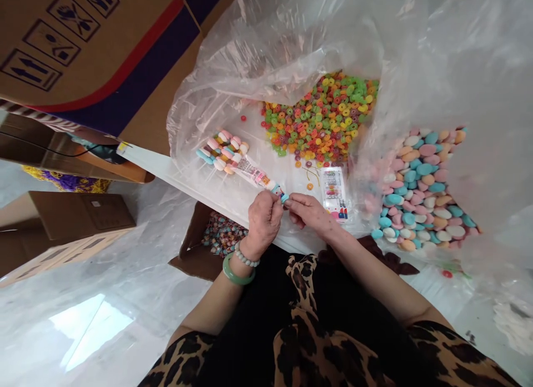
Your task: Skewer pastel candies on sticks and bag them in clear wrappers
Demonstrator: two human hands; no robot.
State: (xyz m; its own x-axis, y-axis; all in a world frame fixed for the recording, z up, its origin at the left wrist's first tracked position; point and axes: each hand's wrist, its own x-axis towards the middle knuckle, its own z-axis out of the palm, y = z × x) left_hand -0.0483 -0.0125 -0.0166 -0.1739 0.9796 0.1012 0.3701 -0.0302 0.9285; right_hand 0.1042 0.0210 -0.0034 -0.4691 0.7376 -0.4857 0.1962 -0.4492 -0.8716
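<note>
Between my hands, over the table's near edge, is a small printed candy bag, clear at its far end and light blue at the near end. My left hand is closed, pinching the bag's near end. The fingertips of my right hand are closed on the same blue end. Just beyond the bag lies a small cluster of pastel candies, in pink, white and blue. A stack of flat printed bags lies to the right of the hands, beside several thin gold ties.
Ring gummies are heaped in clear plastic sheeting. Pastel oval candies form a pile at right. A big printed carton stands at upper left. Below the table edge, an open box holds small wrapped pieces.
</note>
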